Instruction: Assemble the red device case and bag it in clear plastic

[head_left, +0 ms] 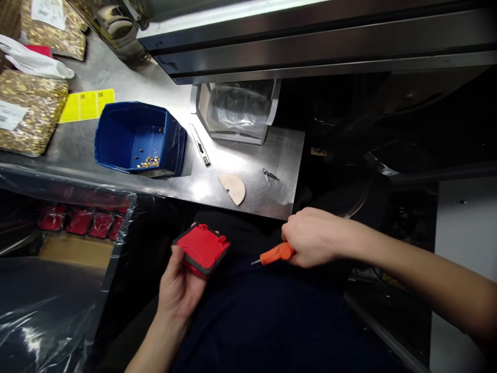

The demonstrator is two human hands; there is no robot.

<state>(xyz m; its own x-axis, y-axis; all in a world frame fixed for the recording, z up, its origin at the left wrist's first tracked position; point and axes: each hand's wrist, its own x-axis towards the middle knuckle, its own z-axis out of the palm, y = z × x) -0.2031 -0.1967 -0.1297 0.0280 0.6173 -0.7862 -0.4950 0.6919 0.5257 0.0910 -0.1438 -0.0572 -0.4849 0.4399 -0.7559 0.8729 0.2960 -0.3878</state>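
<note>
A flat red part with a dark rim [204, 247] lies in my left hand [180, 287], whose thumb presses on its near left edge. To the right, my right hand [312, 237] is closed around an orange tool [277, 253] with a thin metal tip that points left toward the red part without touching it. Both hands are in front of the metal table [264, 199], over dark blue clothing. A beige half-round piece [234, 187] rests near the table's front edge.
On the table are a blue bin [135, 135] with small brass pieces, a cutter knife [200, 145], small clippers [271, 174], a grey bin [238, 135] holding plastic bags, yellow labels [88, 105] and bags of brass parts [33, 116]. Wrapped red parts [79, 221] fill a lined box at left.
</note>
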